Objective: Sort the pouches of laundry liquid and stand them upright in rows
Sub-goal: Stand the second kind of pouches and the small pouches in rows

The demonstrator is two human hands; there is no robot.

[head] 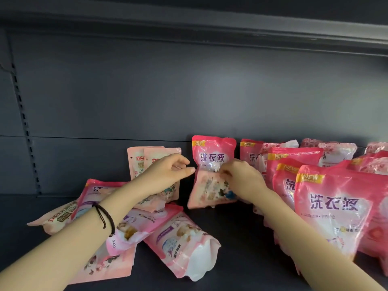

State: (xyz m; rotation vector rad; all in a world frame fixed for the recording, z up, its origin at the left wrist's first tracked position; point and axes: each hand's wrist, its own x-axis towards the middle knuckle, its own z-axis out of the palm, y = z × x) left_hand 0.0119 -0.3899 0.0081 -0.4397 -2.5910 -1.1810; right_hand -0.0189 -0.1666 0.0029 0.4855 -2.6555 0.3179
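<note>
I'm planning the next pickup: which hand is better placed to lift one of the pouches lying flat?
Left. The left hand holds nothing and its forearm passes right above the lying pouches, while the right hand grips the upright pouch.

Looks out from the person's head, forward and a little downward, into a dark shelf bay (237, 227), facing the grey back panel (189, 85) with the underside of the shelf above (189, 24) filling the top of the frame. Sits near, taking in the left hand (168, 169), its forearm cut by the lower left corner, and the right hand (243, 177), its forearm cut by the lower right, both meeting at a standing pink pouch (212, 156) near the middle. Bends straight edges through a wide-angle lens, cropping the rows of pouches (336, 204) at the right border.
</note>
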